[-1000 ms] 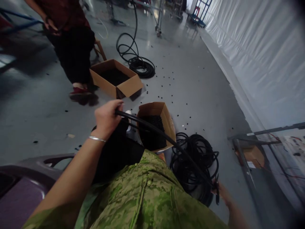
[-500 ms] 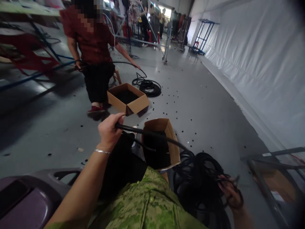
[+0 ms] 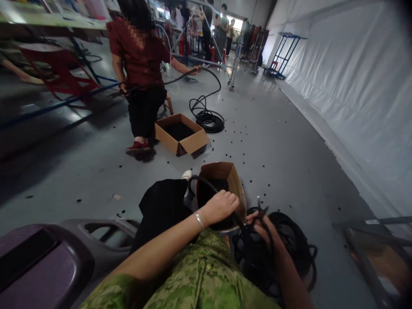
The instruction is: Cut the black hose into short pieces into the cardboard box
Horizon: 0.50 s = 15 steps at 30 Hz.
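My left hand point(image 3: 222, 205) is closed around a black hose point(image 3: 206, 181), whose free end bends over the near cardboard box point(image 3: 238, 189) in front of my lap. Dark material lies inside that box. My right hand point(image 3: 262, 225) is closed on what look like scissors point(image 3: 260, 206), their blades pointing up and apart; its fingers are partly hidden by the dark handles. It is just right of my left hand, beside the box. Below and behind it lies a tangled coil of black hose point(image 3: 289, 240) on the floor.
A co-worker point(image 3: 138, 60) in a red shirt sits ahead, holding another black hose over a coil point(image 3: 210, 121). A second cardboard box point(image 3: 167, 135) holds dark pieces. Small black bits dot the floor. A purple-grey stool point(image 3: 61, 266) stands left, a metal frame point(image 3: 360, 249) right.
My left hand has moved right and down along the hose, close to my right hand. My right hand has come up and left from the coil. The co-worker's hand has lifted their hose.
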Each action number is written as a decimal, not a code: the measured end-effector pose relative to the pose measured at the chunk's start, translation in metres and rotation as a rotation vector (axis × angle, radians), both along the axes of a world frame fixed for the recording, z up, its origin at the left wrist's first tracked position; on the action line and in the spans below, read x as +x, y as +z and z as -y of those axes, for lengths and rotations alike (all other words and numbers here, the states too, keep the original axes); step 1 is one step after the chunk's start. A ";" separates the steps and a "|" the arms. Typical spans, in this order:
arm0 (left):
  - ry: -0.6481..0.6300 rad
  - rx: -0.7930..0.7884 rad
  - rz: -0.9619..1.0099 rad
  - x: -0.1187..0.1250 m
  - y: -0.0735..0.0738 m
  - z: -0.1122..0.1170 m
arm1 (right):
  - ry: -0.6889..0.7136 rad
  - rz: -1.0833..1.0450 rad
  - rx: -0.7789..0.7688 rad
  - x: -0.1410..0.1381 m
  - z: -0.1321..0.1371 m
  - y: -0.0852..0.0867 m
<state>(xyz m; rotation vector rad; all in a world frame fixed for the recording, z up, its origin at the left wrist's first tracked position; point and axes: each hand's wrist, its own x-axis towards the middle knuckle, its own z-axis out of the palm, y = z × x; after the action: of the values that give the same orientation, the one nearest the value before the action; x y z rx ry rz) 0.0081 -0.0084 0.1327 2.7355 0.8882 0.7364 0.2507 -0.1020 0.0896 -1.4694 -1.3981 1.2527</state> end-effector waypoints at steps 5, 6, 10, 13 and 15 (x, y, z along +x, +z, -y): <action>0.206 -0.358 -0.038 -0.012 -0.028 0.013 | 0.235 -0.222 -0.134 -0.072 0.005 -0.023; 0.219 -0.376 -0.037 -0.023 -0.031 0.013 | 0.230 -0.208 -0.137 -0.074 0.012 -0.029; 0.324 -0.357 -0.153 -0.073 -0.045 0.003 | 0.221 -0.083 -0.125 -0.052 0.039 -0.046; 0.605 -0.315 -0.034 -0.095 -0.057 -0.008 | 0.196 0.033 -0.154 -0.019 0.060 -0.057; 0.663 -0.313 0.065 -0.099 -0.061 -0.009 | 0.138 0.119 -0.208 0.000 0.079 -0.067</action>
<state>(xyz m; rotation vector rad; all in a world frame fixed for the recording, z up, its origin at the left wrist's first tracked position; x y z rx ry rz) -0.0908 0.0010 0.0718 2.1224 1.7535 0.6960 0.2512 -0.1807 0.0227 -1.6334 -1.5058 1.4542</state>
